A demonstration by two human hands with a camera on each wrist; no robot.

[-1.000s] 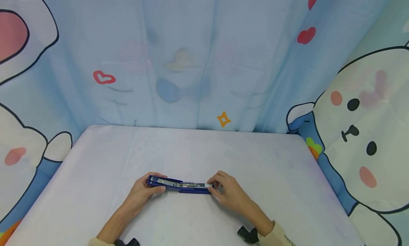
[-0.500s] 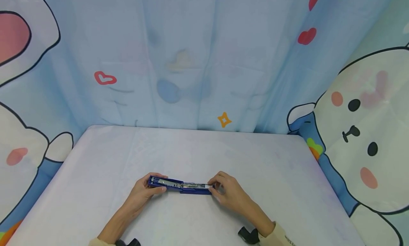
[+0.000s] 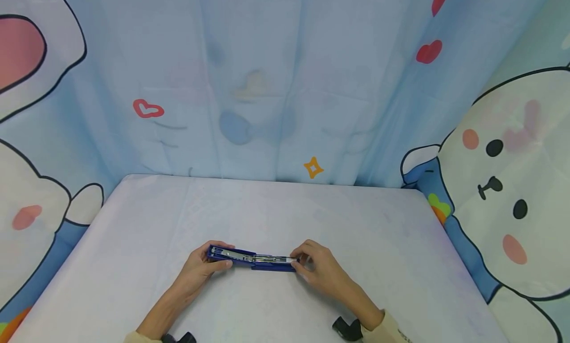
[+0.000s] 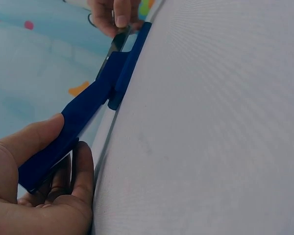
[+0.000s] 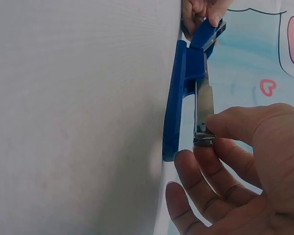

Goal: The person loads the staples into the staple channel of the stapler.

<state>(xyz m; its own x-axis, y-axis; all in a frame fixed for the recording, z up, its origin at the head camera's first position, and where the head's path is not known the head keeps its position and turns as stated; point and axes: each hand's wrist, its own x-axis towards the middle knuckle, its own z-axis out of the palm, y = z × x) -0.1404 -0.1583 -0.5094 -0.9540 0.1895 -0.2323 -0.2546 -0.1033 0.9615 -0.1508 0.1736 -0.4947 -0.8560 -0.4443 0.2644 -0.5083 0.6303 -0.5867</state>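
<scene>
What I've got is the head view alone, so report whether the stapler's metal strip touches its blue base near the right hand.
Observer: It doesn't. The right wrist view shows a gap between the metal strip and the blue base there.

Operator: Now tell me what the little finger on that side is doing; I can't make it out.

Observer: In the right wrist view, the right hand's little finger is extended, clear of both parts.

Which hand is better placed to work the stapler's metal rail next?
Probably the right hand: it pinches the metal rail at its free end, whereas the left hand grips the opened top of the blue stapler.
</scene>
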